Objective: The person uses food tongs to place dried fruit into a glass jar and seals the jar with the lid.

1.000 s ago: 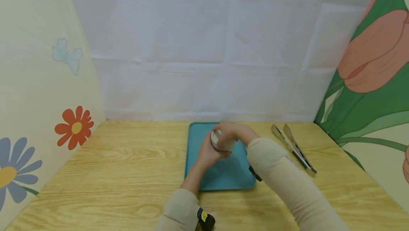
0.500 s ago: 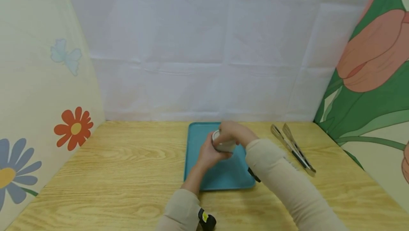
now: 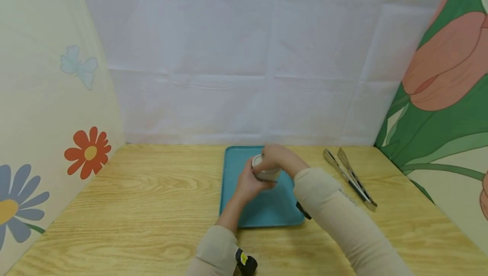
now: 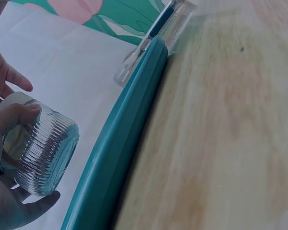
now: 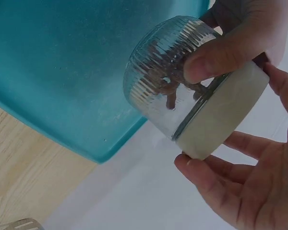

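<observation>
A ribbed clear glass jar (image 5: 151,72) with a white lid (image 5: 225,115) is held tilted above the teal tray (image 3: 267,214). My left hand (image 3: 249,185) grips the glass body, its thumb lying across the side in the right wrist view. My right hand (image 3: 276,157) holds the lid by its rim, fingertips on opposite sides. The lid sits on the jar's mouth. From the head view, my hands cover much of the jar. Fingers show through the glass.
Metal tongs (image 3: 356,187) with dark handle parts lie on the wooden table (image 3: 152,204) to the right of the tray. White cloth (image 3: 228,55) hangs behind, and flower-printed panels (image 3: 450,98) stand at both sides.
My right hand has turned slightly on the lid, and its fingers now cover more of the white top. The left hand and jar have stayed nearly in place.
</observation>
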A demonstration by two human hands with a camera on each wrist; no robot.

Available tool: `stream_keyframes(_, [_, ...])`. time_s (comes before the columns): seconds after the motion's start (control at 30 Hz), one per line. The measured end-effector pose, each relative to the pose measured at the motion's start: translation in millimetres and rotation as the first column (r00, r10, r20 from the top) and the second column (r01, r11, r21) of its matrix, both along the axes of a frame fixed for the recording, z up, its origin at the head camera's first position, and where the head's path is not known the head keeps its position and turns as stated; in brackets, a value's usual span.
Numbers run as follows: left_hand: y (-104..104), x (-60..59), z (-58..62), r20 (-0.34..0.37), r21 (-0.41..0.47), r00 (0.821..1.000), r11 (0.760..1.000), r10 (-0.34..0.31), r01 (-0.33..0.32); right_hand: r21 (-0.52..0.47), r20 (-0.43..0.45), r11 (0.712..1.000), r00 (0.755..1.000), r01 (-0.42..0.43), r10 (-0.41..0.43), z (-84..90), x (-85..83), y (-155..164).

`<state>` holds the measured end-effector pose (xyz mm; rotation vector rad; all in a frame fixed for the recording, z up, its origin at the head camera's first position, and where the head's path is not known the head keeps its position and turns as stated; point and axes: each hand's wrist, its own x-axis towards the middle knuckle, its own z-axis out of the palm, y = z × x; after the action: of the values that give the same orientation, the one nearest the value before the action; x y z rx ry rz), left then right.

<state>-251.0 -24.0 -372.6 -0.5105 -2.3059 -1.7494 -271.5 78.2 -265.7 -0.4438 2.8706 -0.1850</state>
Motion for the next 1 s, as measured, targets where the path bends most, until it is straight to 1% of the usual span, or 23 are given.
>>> stream_keyframes(0.07, [-1.0, 3.6, 5.8, -0.019, 0.049, 1.0, 0.999, -0.006, 0.007, -0.013, -0.041, 0.998, 0.998, -0.053, 0.053, 0.6, -0.1, 2.1])
stream_keyframes(0.13, [-2.8, 7.6, 13.2, -0.039, 0.09, 0.999, 0.996, -0.008, 0.012, -0.055, -0.1, 0.994, 0.991, -0.098, 0.092, 1.0, -0.7, 4.9])
stream_keyframes(0.23, [-7.4, 12.8, 23.9, -0.05, 0.136, 0.999, 0.991, -0.011, 0.018, -0.146, -0.184, 0.977, 0.975, -0.155, 0.127, 1.0, -2.1, 9.7])
stream_keyframes(0.27, [-9.3, 12.3, 25.4, -0.053, 0.132, 0.999, 0.991, 0.001, 0.006, -0.188, -0.212, 0.967, 0.968, -0.174, 0.134, 0.7, -3.0, 11.4])
stream_keyframes(0.37, [-18.0, 2.7, 21.9, -0.076, 0.101, 0.996, 0.994, 0.047, -0.04, -0.309, -0.274, 0.926, 0.953, -0.216, 0.131, 0.1, -6.4, 16.8])
stream_keyframes(0.4, [-21.6, -1.3, 20.3, -0.087, 0.081, 0.994, 0.995, 0.071, -0.064, -0.344, -0.291, 0.912, 0.949, -0.224, 0.124, -0.3, -8.0, 18.9])
stream_keyframes(0.47, [-30.1, -8.3, 17.8, -0.104, 0.036, 0.986, 0.991, 0.128, -0.125, -0.38, -0.31, 0.9, 0.946, -0.213, 0.093, 0.1, -9.5, 23.0])
stream_keyframes(0.5, [-35.1, -11.5, 16.8, -0.109, 0.015, 0.982, 0.988, 0.154, -0.153, -0.374, -0.317, 0.907, 0.946, -0.197, 0.074, 0.4, -9.7, 25.1])
stream_keyframes(0.6, [-51.6, -15.1, 20.7, -0.085, -0.031, 0.971, 0.973, 0.224, -0.227, -0.295, -0.326, 0.945, 0.944, -0.141, 0.039, 0.7, -9.6, 31.4])
stream_keyframes(0.67, [-63.9, -17.0, 23.9, -0.062, -0.034, 0.968, 0.969, 0.243, -0.245, -0.249, -0.328, 0.961, 0.944, -0.117, 0.03, 0.6, -8.9, 35.7])
stream_keyframes(0.87, [-100.1, -18.9, 31.0, -0.014, -0.042, 0.955, 0.954, 0.295, -0.296, -0.185, -0.356, 0.979, 0.934, -0.09, 0.019, -3.8, -11.3, 52.0])
stream_keyframes(1.0, [-119.4, -18.6, 29.3, 0.007, -0.04, 0.94, 0.94, 0.34, -0.34, -0.125, -0.383, 0.99, 0.924, -0.061, 0.008, -10.1, -13.0, 63.7])
